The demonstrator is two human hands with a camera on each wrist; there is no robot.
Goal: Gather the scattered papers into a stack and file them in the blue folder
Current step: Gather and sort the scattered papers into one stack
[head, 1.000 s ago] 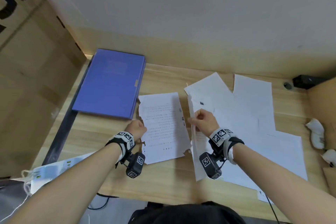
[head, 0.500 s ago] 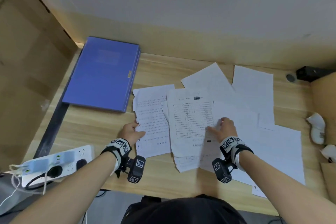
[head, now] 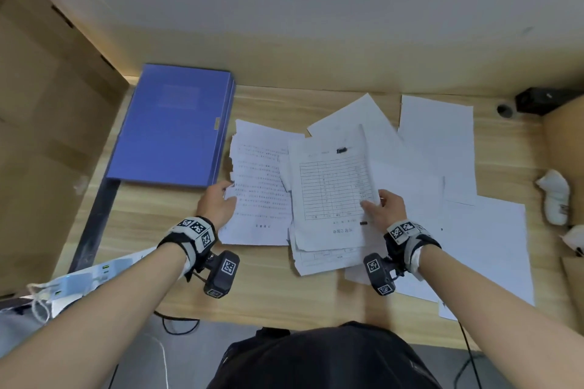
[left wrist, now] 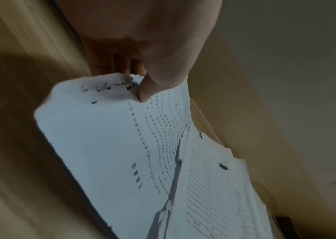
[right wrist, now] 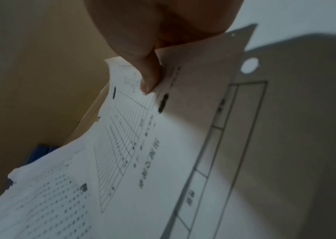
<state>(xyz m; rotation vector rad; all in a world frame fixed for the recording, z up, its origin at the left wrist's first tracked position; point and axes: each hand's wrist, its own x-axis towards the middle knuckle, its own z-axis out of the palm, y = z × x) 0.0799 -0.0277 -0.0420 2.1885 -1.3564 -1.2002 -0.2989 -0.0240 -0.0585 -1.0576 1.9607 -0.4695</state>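
Note:
The blue folder [head: 173, 126] lies closed at the back left of the wooden desk [head: 151, 224]. To its right lies a printed text sheet [head: 262, 186]; my left hand [head: 218, 202] pinches its left edge, thumb on top [left wrist: 153, 87]. A table-form sheet [head: 331, 180] tops a small pile beside it. My right hand [head: 382, 205] pinches that sheet's right edge, thumb on top [right wrist: 148, 80], lifting it slightly. Several blank white sheets [head: 439, 142] spread to the right, overlapping.
A cardboard box [head: 47, 136] walls the left side and another [head: 565, 148] the right. A white power strip [head: 82, 278] sits at the front left edge. White crumpled objects [head: 553, 199] lie at the far right, a small black box [head: 543, 101] at the back right.
The form sheet, held upright a second ago, came down onto the pile beside the text sheet. My right hand went from pressing flat on it to pinching its right edge. My left hand stays on the text sheet.

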